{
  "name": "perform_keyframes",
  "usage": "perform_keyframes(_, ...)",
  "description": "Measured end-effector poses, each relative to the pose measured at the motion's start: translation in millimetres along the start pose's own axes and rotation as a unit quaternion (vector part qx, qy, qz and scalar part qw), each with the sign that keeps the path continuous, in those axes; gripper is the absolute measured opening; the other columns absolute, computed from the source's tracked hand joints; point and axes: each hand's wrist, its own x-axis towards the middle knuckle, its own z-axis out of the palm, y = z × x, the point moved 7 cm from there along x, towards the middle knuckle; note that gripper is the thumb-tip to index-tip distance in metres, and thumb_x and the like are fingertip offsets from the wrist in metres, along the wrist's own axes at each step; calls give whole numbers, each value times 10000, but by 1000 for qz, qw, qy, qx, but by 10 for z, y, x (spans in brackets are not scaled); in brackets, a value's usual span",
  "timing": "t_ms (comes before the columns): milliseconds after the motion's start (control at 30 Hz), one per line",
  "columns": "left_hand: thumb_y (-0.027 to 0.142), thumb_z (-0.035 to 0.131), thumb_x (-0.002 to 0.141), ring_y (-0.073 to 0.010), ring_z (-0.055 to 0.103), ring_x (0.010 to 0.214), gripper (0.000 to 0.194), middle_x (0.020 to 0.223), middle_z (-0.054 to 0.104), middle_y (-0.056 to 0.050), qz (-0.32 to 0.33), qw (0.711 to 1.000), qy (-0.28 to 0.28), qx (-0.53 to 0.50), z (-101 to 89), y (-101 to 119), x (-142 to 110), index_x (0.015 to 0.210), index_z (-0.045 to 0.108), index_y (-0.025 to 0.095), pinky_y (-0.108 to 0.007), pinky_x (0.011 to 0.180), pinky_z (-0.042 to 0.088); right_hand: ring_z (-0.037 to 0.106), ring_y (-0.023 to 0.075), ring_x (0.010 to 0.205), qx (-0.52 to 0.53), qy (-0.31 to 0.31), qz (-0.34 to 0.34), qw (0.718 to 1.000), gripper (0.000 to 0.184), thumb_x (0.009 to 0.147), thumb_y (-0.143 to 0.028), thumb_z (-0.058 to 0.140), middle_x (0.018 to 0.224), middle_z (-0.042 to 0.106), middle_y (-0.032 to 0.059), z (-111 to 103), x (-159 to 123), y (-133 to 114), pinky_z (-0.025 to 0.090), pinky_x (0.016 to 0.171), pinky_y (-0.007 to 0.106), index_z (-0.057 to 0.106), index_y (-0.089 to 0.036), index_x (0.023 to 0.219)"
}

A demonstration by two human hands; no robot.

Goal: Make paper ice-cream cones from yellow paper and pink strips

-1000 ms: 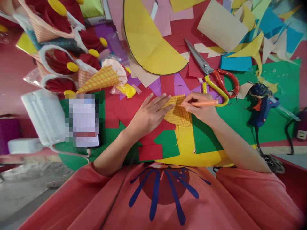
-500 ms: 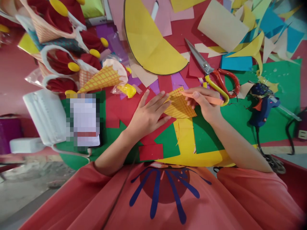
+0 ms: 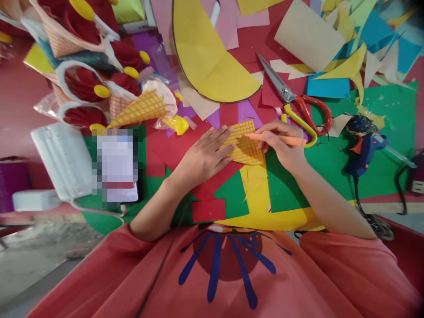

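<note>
My right hand grips an orange marker, its tip on a small yellow paper piece covered with orange crossing lines. Flat on the left part of that paper lies my left hand, fingers stretched out. Just beyond my right hand are large scissors with one red and one yellow handle, blades apart. A paper cone with a similar orange grid and a white scalloped top rests to the left. Above the hands is a large yellow paper shape with a dark edge.
A phone lies at left beside a white plastic box. Several decorated paper cones crowd the upper left. A blue glue gun sits at right on green paper. Paper scraps and a cream paper roll lie upper right.
The gridded paper has turned and shifted slightly left under my left hand, whose fingers are closer together. The marker tip has moved a little left and down across it.
</note>
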Motion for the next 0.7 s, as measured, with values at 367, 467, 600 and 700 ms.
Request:
perform_keyframes(367, 178, 459, 951, -258, 585, 1192, 291, 1282, 609, -135, -3, 999, 40, -6, -47, -6, -30, 1187, 630, 171, -431, 975, 521, 584, 71, 546, -31, -15, 17, 999, 126, 822, -296, 664, 661, 646, -25, 21, -5, -23, 435, 479, 197, 648, -179, 780)
perform_keyframes(467, 169, 473, 941, -262, 591, 1180, 291, 1271, 614, -143, -5, 999, 39, -14, -44, -20, -33, 1178, 642, 161, -434, 976, 522, 581, 78, 556, -58, -27, 9, 998, 125, 827, -288, 647, 663, 649, -16, 36, 4, -24, 422, 481, 203, 641, -175, 773)
perform_keyframes(600, 172, 473, 938, -254, 581, 1192, 301, 1286, 608, -125, -19, 999, 36, -25, -25, -33, -30, 1186, 644, 188, -442, 991, 514, 570, 78, 549, -59, -30, 1, 998, 139, 824, -302, 651, 668, 658, -10, 53, 20, -47, 422, 494, 207, 641, -178, 760)
perform_keyframes(700, 185, 466, 945, -255, 574, 1201, 306, 1293, 603, -120, -27, 998, 32, -37, -14, -42, -29, 1195, 640, 202, -456, 997, 506, 574, 89, 560, -61, -34, 1, 998, 171, 818, -343, 658, 677, 665, -4, 67, 26, -56, 426, 501, 218, 637, -186, 754)
